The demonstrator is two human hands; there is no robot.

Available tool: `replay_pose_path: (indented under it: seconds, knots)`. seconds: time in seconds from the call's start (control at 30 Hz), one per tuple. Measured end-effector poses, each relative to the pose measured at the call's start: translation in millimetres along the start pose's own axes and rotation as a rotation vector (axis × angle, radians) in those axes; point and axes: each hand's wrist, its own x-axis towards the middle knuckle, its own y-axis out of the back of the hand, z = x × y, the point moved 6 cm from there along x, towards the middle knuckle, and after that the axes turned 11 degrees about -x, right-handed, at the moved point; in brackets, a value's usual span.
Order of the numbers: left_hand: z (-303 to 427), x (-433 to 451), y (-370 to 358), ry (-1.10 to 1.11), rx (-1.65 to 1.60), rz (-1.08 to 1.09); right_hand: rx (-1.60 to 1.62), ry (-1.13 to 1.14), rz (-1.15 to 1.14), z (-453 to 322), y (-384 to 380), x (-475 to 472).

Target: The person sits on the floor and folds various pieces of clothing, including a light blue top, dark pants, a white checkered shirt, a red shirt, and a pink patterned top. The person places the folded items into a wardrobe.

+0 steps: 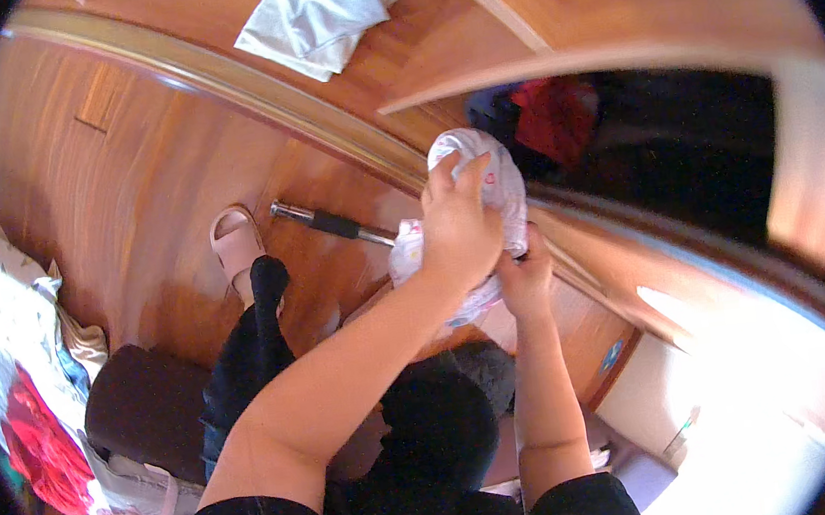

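A white cloth (473,149) with small pink and coloured prints is bunched up in front of me. My left hand (460,226) lies over its near side, fingers bent onto the fabric. At the lower right edge of the bundle, my right hand (527,268) pinches the cloth between thumb and fingers. Part of the cloth hangs below and to the left of my hands. Whether anything is inside the bundle is hidden. From behind its left side a chrome tube with a black grip (333,223) sticks out over the floor.
An open dark compartment (681,154) holds a red garment (556,118). A pale folded cloth (327,21) lies on a wooden surface beyond a raised rail (226,66). At left are a pink slipper (238,247), a dark brown seat (149,409) and a red cloth (44,451).
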Motion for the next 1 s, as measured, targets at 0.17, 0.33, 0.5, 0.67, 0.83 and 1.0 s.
replay_pose_path:
  seconds: [0.17,0.33,0.5,0.67,0.83,1.0]
  knots:
    - [16,-97,14,-0.259,0.114,-0.439,0.073,0.007,0.047,-14,35,-101]
    - [26,-180,34,-0.141,-0.001,-0.621,0.317,-0.047,-0.074,-45,66,-177]
    - [84,-224,35,0.043,-0.162,-0.631,0.403,0.09,0.024,-78,107,-215]
    - [140,-245,26,-0.201,-0.073,-0.631,0.369,0.197,0.131,-118,161,-239]
    - [181,-248,52,-0.479,0.327,-0.412,-0.086,0.333,0.217,-161,207,-255]
    - [275,-216,91,-1.035,0.63,-0.286,-0.805,0.374,0.427,-185,269,-253]
